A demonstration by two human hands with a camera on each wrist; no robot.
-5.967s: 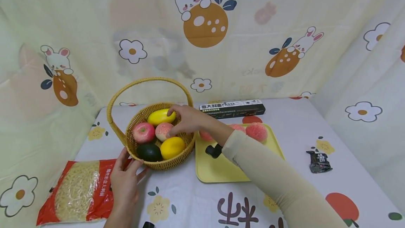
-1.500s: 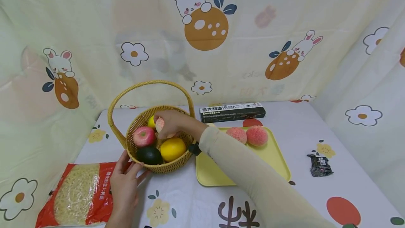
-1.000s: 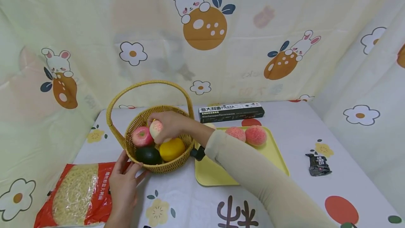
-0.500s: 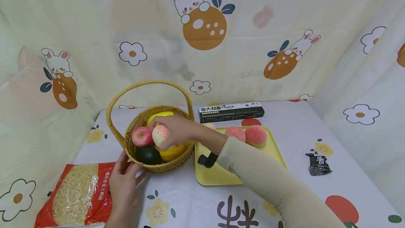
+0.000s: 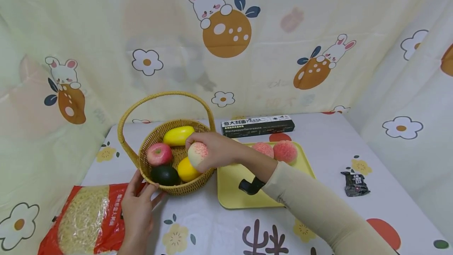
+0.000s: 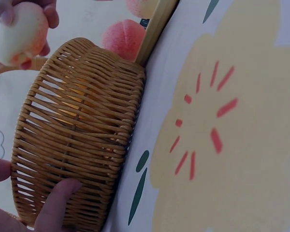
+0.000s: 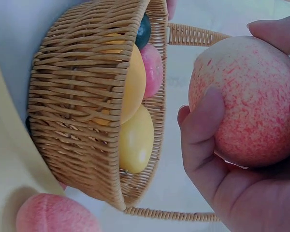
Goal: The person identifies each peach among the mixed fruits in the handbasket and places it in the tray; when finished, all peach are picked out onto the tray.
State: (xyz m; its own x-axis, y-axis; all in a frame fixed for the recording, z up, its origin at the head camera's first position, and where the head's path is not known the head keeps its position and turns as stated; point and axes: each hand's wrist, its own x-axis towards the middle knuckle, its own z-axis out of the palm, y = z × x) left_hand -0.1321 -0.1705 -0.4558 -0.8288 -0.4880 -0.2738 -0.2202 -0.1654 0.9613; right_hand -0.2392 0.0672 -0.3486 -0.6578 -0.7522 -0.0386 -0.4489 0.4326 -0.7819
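Note:
My right hand (image 5: 221,150) grips a pale pink peach (image 5: 198,154) above the right side of the wicker basket (image 5: 192,187). In the right wrist view, fingers and thumb wrap the peach (image 7: 249,101). My left hand (image 5: 138,209) holds the basket at its front-left rim; in the left wrist view a fingertip (image 6: 67,188) presses the woven wall. Inside the basket lie a pink apple (image 5: 159,154), a dark green avocado-like fruit (image 5: 165,175), a long yellow fruit (image 5: 178,135) and a rounder yellow fruit (image 5: 186,169), partly hidden by the peach.
Right of the basket is a yellow tray (image 5: 230,196) with peaches (image 5: 285,152), partly covered by my arm. Behind stands a black pasta box (image 5: 258,127). A red pasta bag (image 5: 85,219) lies front left, a small black packet (image 5: 355,184) far right. The basket handle (image 5: 166,94) arches upward.
My right hand has taken the peach from among the basket's fruits, raised it and carried it rightward. My left hand stays on the basket.

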